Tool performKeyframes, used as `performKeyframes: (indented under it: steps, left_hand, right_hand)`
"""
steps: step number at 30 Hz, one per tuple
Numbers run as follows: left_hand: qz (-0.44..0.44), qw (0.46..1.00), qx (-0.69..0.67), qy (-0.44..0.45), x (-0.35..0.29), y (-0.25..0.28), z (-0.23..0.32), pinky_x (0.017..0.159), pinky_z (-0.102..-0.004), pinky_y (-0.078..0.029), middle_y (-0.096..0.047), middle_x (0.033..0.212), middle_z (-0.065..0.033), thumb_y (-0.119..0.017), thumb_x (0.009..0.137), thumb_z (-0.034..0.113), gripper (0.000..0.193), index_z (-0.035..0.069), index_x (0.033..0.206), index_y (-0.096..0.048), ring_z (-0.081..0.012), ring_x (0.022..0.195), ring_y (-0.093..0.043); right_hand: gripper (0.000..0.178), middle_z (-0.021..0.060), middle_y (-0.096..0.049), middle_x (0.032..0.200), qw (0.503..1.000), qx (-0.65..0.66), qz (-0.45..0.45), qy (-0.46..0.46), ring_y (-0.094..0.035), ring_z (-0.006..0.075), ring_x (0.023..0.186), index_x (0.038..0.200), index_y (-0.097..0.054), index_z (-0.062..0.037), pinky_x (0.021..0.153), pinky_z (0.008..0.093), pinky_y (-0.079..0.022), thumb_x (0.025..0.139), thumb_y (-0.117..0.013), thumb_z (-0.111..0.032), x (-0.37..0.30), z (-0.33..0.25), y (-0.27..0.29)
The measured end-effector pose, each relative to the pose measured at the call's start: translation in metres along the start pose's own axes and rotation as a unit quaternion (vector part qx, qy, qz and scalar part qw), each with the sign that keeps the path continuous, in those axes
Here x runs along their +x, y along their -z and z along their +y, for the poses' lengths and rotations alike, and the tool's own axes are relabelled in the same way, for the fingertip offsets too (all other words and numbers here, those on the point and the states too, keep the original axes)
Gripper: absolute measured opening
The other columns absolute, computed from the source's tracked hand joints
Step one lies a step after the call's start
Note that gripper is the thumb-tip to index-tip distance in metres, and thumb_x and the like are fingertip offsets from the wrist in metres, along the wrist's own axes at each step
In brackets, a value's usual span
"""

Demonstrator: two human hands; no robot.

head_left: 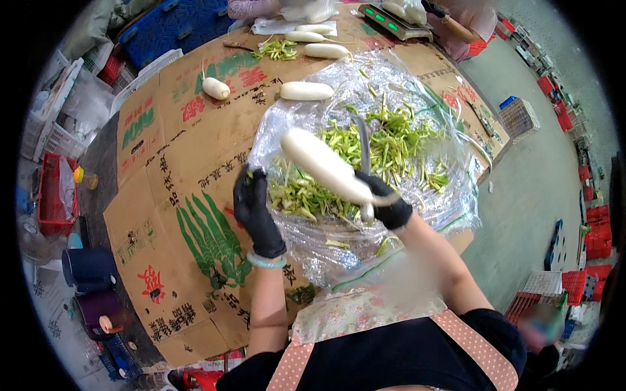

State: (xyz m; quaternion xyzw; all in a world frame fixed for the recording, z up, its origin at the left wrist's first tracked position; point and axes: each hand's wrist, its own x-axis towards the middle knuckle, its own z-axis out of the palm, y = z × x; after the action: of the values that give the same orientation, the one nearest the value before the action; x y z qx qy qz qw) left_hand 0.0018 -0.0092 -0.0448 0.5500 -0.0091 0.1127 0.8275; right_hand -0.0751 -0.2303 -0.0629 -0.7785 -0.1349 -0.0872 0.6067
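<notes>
A long white radish (319, 163) hangs tilted over the plastic sheet, its lower right end in my right hand (386, 203), which wears a black glove. Behind the radish a curved knife blade (363, 140) points away from me; whether the same hand also grips its handle I cannot tell. My left hand (257, 212), also black-gloved, is raised over the sheet's left edge, fingers loosely bent and nothing visible in them. Cut green stalks (398, 140) lie in a heap on the clear plastic sheet (450, 199) beneath the radish.
Flattened cardboard (163, 195) covers the table. More white radishes (306, 91) lie beyond the sheet, and one radish (216, 88) sits far left. A digital scale (394, 26) and two other people's arms are at the far edge. Crates (55, 195) and mugs (89, 269) stand left.
</notes>
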Motion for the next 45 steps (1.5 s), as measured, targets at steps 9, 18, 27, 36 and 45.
performKeyframes:
  steps: [9, 18, 27, 36, 45]
  left_hand:
    - [-0.097, 0.991, 0.044, 0.086, -0.053, 0.019, -0.015, 0.093, -0.0314, -0.037, -0.048, 0.122, -0.0090, -0.058, 0.081, 0.003, 0.045, -0.002, 0.123, -0.043, -0.0189, 0.106, -0.049]
    - [0.208, 0.890, 0.401, 0.067, -0.058, 0.231, -0.015, 0.079, -0.0369, -0.045, -0.053, 0.113, -0.0167, -0.053, 0.087, 0.017, 0.043, -0.002, 0.124, -0.042, -0.0266, 0.096, -0.054]
    - [-0.220, 0.765, 0.604, -0.038, -0.132, 0.164, -0.002, 0.103, -0.0419, -0.025, -0.023, 0.140, -0.0186, -0.062, 0.077, 0.026, 0.077, 0.003, 0.137, -0.021, -0.0330, 0.129, -0.023]
    - [-0.405, 0.831, 0.380, -0.019, -0.092, 0.036, -0.085, 0.095, -0.0401, -0.034, -0.050, 0.112, -0.0147, -0.052, 0.069, 0.002, 0.028, 0.007, 0.094, -0.064, -0.0339, 0.111, -0.042]
    - [-0.024, 0.830, 0.508, -0.230, 0.078, -0.048, -0.066, 0.095, -0.0395, -0.034, -0.042, 0.124, -0.0116, -0.058, 0.066, -0.004, 0.034, 0.006, 0.098, -0.060, -0.0283, 0.117, -0.038]
  right_hand:
    - [0.057, 0.0125, -0.055, 0.115, 0.956, 0.265, -0.042, -0.123, -0.054, 0.0195, 0.098, 0.124, -0.045, -0.0038, 0.082, 0.0318, -0.044, 0.087, -0.045, -0.048, 0.091, 0.011, -0.116]
    - [0.063, 0.0195, -0.046, 0.125, 0.977, -0.080, -0.015, -0.197, -0.049, 0.0276, 0.110, 0.131, -0.036, -0.0051, 0.095, 0.0366, -0.038, 0.081, -0.062, -0.034, 0.067, 0.031, -0.039]
    - [0.060, 0.0186, -0.048, 0.122, 0.597, -0.554, 0.450, -0.366, -0.043, 0.0336, 0.114, 0.119, -0.047, -0.0025, 0.097, 0.0402, -0.032, 0.075, -0.062, -0.039, -0.164, 0.077, 0.251]
    - [0.033, 0.0134, -0.065, 0.080, 0.789, -0.263, 0.400, -0.385, -0.060, 0.0185, 0.072, 0.086, -0.065, 0.0039, 0.069, 0.0308, -0.046, 0.071, -0.070, -0.026, -0.189, 0.061, 0.252]
    - [0.031, 0.0171, -0.060, 0.069, 0.836, -0.473, 0.274, -0.053, -0.057, 0.0317, 0.061, 0.072, -0.062, -0.0022, 0.060, 0.0394, -0.044, 0.078, -0.062, -0.032, 0.002, 0.056, 0.324]
